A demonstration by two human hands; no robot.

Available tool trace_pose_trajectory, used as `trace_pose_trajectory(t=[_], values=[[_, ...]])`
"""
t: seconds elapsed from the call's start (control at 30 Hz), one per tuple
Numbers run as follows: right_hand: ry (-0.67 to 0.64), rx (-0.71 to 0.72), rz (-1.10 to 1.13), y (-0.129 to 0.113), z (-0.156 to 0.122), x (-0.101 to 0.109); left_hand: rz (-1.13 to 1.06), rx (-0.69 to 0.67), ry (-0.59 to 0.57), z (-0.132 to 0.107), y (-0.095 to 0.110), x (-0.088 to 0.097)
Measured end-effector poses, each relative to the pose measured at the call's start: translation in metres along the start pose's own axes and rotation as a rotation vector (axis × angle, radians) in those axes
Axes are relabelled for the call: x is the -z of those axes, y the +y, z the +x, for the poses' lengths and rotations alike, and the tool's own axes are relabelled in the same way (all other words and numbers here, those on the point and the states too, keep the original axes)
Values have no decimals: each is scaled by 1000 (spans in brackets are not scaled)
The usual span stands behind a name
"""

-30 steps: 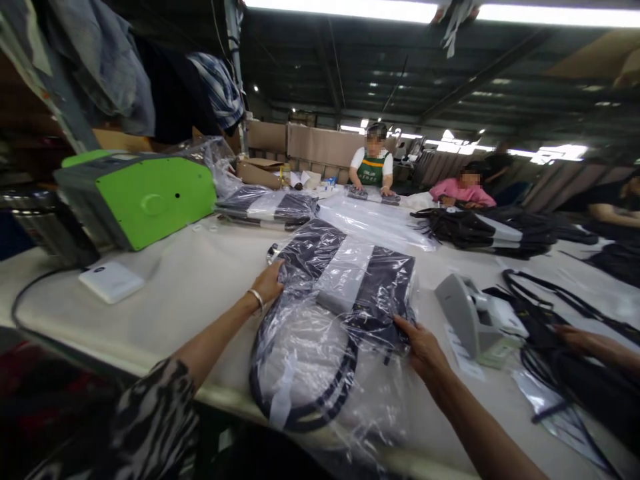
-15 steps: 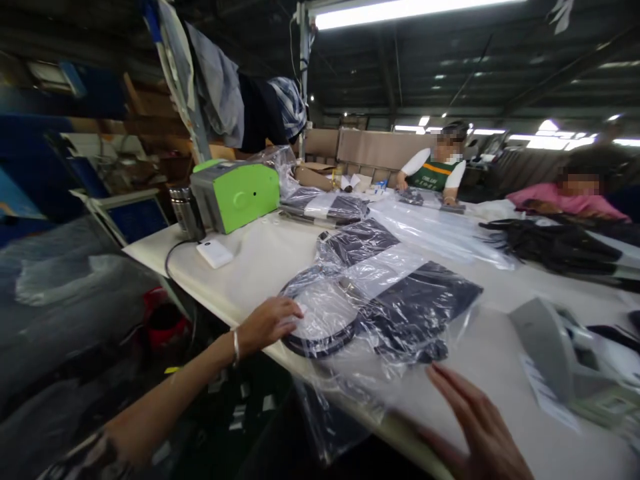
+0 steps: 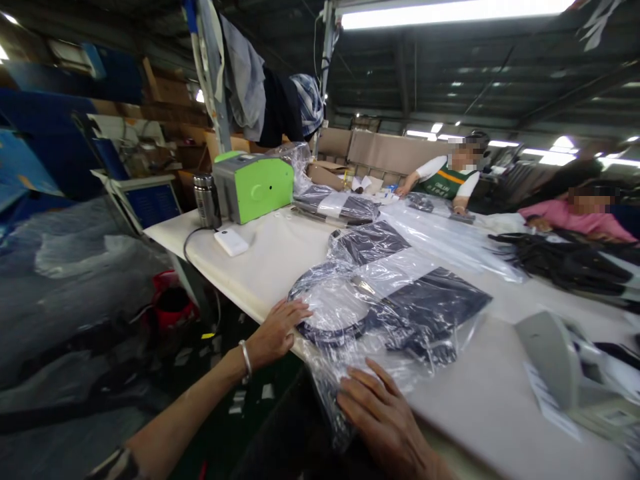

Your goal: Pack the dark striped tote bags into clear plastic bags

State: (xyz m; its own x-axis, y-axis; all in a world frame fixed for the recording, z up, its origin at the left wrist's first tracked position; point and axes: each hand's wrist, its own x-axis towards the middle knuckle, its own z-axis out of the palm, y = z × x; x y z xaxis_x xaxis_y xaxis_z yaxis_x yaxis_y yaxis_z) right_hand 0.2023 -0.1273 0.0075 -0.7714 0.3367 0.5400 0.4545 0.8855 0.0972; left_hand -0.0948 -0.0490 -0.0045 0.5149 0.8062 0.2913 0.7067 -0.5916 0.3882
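Observation:
A dark bag with looped handles lies in a clear plastic bag [image 3: 400,300] on the white table [image 3: 280,260], near its front edge. My left hand [image 3: 277,330] lies flat and open on the plastic beside the handle loop. My right hand [image 3: 385,417] presses flat, fingers spread, on the plastic's open end where it hangs over the table edge.
A green and grey machine [image 3: 253,187] stands at the table's left end, with a metal flask [image 3: 206,200] and a white box [image 3: 231,241]. More wrapped bags [image 3: 337,207] lie behind. A grey device [image 3: 565,367] sits at right. Two people sit far across. A red bucket [image 3: 170,303] is on the floor.
The view swung left and back. My left hand slid from the bag's far side to the handle loop. My right hand let go of the bag's corner and came down flat on the plastic's end.

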Motion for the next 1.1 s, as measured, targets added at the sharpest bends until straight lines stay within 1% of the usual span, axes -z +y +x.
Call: trace_pose_trajectory(t=[0.1, 0.2, 0.33, 0.47, 0.57, 0.7, 0.83, 0.9, 0.97, 1.1], values=[[64, 1, 66, -12, 16, 6, -29, 5, -10, -2, -4, -1], [86, -27, 147, -19, 29, 8, -60, 23, 6, 1, -2, 0], [145, -107, 211, -18, 39, 12, -87, 44, 54, 9, 4, 3], [191, -144, 210, -16, 47, 18, -58, -19, 42, 16, 5, 2], [191, -137, 235, -17, 49, 20, -32, -42, 30, 22, 6, -2], [190, -126, 284, -22, 48, 18, -22, -103, -9, 33, 6, -7], [110, -83, 337, -28, 45, 16, -13, -39, 67, 50, 3, -10], [76, -79, 351, -30, 45, 17, 22, -45, 87, 57, 0, -11], [90, -117, 357, -29, 46, 20, 60, -72, 87, 59, -1, -12], [216, -248, 318, -16, 56, 28, 39, -165, 48, 49, -6, -14]])
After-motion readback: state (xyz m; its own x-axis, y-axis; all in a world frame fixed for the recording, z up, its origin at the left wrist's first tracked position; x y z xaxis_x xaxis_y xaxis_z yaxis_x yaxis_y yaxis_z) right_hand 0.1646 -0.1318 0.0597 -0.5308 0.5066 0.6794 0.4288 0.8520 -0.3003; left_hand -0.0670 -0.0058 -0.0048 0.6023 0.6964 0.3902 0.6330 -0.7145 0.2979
